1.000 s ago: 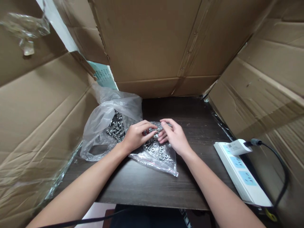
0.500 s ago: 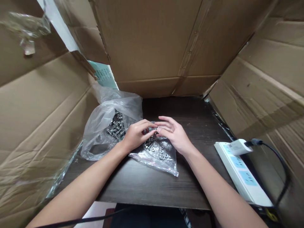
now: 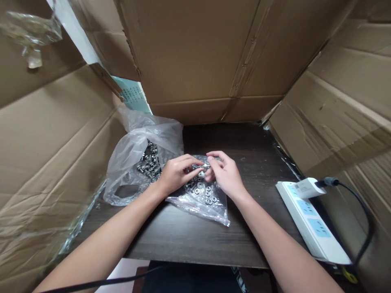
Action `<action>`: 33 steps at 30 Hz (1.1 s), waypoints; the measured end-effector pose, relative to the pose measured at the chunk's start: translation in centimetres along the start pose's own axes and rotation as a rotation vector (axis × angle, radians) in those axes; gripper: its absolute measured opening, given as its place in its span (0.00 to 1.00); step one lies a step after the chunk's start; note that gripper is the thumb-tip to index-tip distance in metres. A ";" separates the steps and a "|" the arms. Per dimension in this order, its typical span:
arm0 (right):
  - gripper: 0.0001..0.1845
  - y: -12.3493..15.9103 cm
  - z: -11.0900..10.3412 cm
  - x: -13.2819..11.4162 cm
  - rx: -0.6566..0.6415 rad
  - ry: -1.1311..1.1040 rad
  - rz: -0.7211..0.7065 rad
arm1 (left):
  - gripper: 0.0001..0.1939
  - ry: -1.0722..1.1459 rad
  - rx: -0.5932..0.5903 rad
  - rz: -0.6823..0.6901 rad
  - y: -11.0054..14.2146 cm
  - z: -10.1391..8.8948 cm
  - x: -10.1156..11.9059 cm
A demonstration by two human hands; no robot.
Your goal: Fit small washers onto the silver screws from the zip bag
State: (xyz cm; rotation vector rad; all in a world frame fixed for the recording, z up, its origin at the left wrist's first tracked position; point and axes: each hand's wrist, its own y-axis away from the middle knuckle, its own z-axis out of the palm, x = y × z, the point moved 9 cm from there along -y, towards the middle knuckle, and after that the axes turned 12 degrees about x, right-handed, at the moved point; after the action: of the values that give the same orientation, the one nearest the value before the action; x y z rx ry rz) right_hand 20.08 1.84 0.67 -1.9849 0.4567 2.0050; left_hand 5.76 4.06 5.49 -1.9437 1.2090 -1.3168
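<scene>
Two hands meet over one flat clear bag [image 3: 210,207] of nuts and washers on the dark table [image 3: 189,240]. Left hand [image 3: 174,176] and right hand [image 3: 225,176] pinch one small metal piece [image 3: 205,166] between their fingertips. One larger bag [image 3: 134,162] of bolts lies left; one power strip [image 3: 311,221] right.
</scene>
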 end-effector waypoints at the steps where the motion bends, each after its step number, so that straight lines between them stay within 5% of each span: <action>1: 0.20 -0.1 -0.3 0.0 0.031 0.024 -0.001 | 0.07 -0.002 0.000 -0.002 0.0 0.0 0.0; 7: 0.31 0.0 0.7 -0.8 -0.110 -0.123 -0.026 | 0.07 -0.008 0.001 -0.018 0.0 -0.2 -0.2; 12: 0.18 -0.2 -0.3 -0.1 -0.006 0.024 -0.006 | 0.07 -0.008 -0.033 -0.025 0.1 0.2 -0.3; 18: 0.30 0.1 0.8 -0.7 -0.138 -0.116 -0.003 | 0.07 -0.015 -0.034 -0.038 0.1 0.1 -0.5; 22: 0.16 -0.2 0.0 0.0 -0.039 0.052 0.014 | 0.08 -0.016 -0.040 -0.029 0.1 0.2 -0.4; 29: 0.25 0.1 0.9 -0.3 -0.185 -0.129 0.063 | 0.07 -0.014 -0.029 -0.003 0.0 0.0 -0.3; 33: 0.17 -0.1 0.2 0.3 -0.079 0.074 0.011 | 0.08 -0.026 -0.056 -0.013 0.1 0.2 -0.4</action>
State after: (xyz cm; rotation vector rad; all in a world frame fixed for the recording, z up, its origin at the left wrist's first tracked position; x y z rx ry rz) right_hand 19.95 2.05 0.41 -2.1139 0.4113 1.9902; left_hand 5.84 4.36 5.15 -2.0051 1.2348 -1.2735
